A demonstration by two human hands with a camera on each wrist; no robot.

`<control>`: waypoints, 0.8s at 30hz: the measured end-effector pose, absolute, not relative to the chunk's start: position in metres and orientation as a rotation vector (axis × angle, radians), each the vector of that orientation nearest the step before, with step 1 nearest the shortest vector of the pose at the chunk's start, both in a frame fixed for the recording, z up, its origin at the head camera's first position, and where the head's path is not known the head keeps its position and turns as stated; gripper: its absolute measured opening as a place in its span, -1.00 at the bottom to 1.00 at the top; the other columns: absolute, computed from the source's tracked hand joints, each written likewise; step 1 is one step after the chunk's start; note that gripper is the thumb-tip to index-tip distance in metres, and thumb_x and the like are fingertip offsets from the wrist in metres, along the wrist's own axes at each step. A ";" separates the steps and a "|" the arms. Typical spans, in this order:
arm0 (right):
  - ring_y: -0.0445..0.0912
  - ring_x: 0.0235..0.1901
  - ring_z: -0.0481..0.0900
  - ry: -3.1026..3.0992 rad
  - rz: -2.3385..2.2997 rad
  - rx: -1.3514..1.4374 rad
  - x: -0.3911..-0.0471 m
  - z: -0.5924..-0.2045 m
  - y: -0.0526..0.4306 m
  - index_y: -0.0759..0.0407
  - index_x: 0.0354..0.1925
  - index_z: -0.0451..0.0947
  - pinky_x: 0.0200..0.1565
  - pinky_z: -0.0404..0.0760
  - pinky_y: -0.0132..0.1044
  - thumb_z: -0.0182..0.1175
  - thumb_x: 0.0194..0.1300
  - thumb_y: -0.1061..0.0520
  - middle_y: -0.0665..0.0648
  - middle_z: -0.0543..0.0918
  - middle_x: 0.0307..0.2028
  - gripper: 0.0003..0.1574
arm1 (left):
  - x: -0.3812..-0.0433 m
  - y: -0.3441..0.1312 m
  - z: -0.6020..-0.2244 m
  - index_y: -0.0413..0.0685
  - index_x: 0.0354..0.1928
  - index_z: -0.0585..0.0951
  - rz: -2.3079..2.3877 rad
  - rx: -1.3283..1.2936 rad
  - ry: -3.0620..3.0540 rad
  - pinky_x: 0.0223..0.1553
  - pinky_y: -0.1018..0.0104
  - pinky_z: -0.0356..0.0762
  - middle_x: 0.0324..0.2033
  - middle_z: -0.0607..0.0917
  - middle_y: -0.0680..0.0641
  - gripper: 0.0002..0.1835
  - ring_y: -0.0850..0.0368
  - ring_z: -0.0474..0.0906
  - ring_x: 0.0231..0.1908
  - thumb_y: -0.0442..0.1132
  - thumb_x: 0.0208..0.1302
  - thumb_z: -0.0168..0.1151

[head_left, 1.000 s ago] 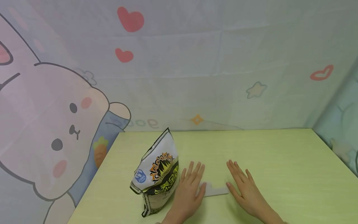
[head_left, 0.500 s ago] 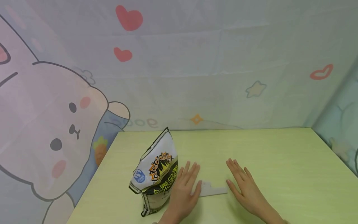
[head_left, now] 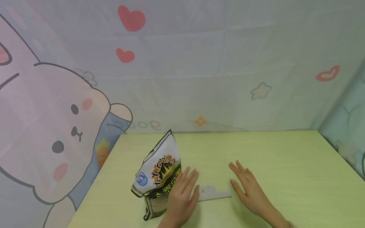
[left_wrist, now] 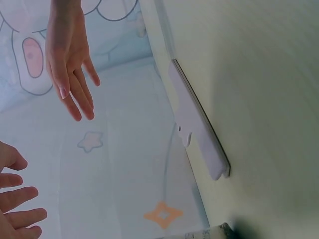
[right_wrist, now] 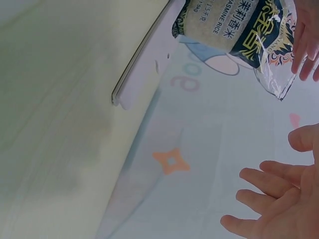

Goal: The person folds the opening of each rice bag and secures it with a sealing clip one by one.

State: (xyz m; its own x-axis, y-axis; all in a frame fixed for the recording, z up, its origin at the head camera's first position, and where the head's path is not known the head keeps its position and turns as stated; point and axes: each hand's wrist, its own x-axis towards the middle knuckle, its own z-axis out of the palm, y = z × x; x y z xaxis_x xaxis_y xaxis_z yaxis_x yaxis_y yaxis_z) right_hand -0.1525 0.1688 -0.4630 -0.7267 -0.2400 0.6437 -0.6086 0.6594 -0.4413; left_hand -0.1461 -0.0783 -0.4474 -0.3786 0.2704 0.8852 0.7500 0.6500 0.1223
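A bag of jasmine rice, white with a dark band and an orange-black emblem, stands on the table left of centre. My left hand hovers in front of its right side, fingers straight and thumb apart, hiding the bag's lower right part. Right of that hand lies a flat, pale lilac bar with a bump on its far edge; the left wrist view shows this bar with a layered long edge. My right hand is held over the table just beyond the bar's right end, fingers extended, holding nothing.
The pale yellow-green table reaches back to a hanging cloth backdrop printed with hearts and stars. A large cartoon rabbit is printed on the cloth at the left. More printed cloth borders the table's right side.
My left hand has moved left toward the rice bag, so more of the lilac bar shows. The right hand has turned slightly and stays almost in place. Bag and bar have not moved.
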 end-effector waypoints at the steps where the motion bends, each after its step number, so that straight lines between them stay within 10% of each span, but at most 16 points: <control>1: -0.14 0.47 0.20 -2.330 0.902 0.656 -0.152 -0.463 0.169 0.24 0.39 0.41 0.42 -0.22 -0.62 0.29 0.33 0.31 0.29 0.56 0.28 -0.31 | -0.147 -0.080 -0.448 -0.32 0.07 0.69 -0.638 -0.806 -1.915 0.48 0.26 0.18 0.02 0.75 -0.23 -0.55 -0.23 0.64 0.11 -0.13 0.63 -0.11; 6: 0.34 0.30 0.42 -2.358 1.005 0.640 -0.150 -0.460 0.167 0.22 0.37 0.44 0.39 -0.15 -0.68 0.24 0.38 0.30 0.39 0.51 0.30 -0.39 | -0.148 -0.087 -0.450 -0.35 0.06 0.68 -0.598 -0.823 -1.804 0.45 0.20 0.27 -0.02 0.75 -0.27 -0.60 -0.14 0.57 0.23 -0.21 0.60 -0.07; 13: 0.44 0.27 0.43 -2.403 1.145 0.601 -0.147 -0.456 0.164 0.28 0.33 0.47 0.13 0.42 0.47 0.18 0.43 0.30 0.47 0.45 0.32 -0.48 | -0.144 -0.096 -0.448 -0.36 0.05 0.69 -0.581 -0.806 -1.786 0.44 0.20 0.29 -0.04 0.76 -0.27 -0.63 -0.10 0.55 0.25 -0.24 0.58 -0.02; 24: 0.26 0.31 0.44 -2.410 1.175 0.611 -0.147 -0.453 0.162 0.28 0.30 0.50 0.17 0.54 0.21 0.16 0.46 0.30 0.30 0.57 0.27 -0.53 | -0.140 -0.110 -0.444 -0.35 -0.08 0.73 -0.513 -0.779 -1.712 0.42 0.25 0.32 -0.13 0.78 -0.24 -0.67 -0.21 0.66 -0.05 -0.30 0.54 0.00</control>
State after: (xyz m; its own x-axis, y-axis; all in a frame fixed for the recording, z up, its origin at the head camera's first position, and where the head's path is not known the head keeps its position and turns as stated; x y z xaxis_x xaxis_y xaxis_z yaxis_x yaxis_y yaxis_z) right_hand -0.1472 0.1624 -0.4534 -0.8294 -0.2116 0.5171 -0.5377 0.5536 -0.6359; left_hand -0.1404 -0.1103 -0.4436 -0.1513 0.2364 0.9598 0.7253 0.6863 -0.0547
